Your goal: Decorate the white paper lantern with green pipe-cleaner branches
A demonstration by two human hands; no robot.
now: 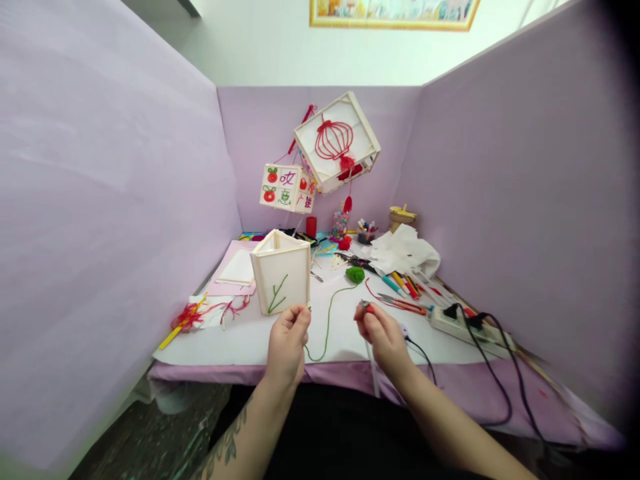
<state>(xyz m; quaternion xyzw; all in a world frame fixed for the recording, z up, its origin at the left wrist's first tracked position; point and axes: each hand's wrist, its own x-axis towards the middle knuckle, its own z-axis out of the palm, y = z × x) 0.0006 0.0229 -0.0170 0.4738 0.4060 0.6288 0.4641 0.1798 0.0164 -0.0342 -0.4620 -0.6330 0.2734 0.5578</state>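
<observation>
My left hand point(289, 340) is closed in a pinch on the green yarn point(329, 327). The strand curves over the white tabletop to a green yarn ball point(355, 275). In my right hand point(383, 333) is a small red and metal-grey thing point(367, 307) that looks like a lighter, mostly hidden by the fingers. Just beyond my left hand stands a white-panelled lantern frame point(295, 273) with an open top. Green yarn forms a branch shape point(277, 295) on its front panel. My two hands are apart above the table's near part.
Two decorated box lanterns, a larger one point(333, 143) and a smaller one point(283, 187), hang at the back. Orange-handled scissors point(407, 305), markers point(395, 285) and a power strip point(467, 330) lie right. Red yarn point(190, 316) lies left. Purple partitions point(480, 167) enclose the table.
</observation>
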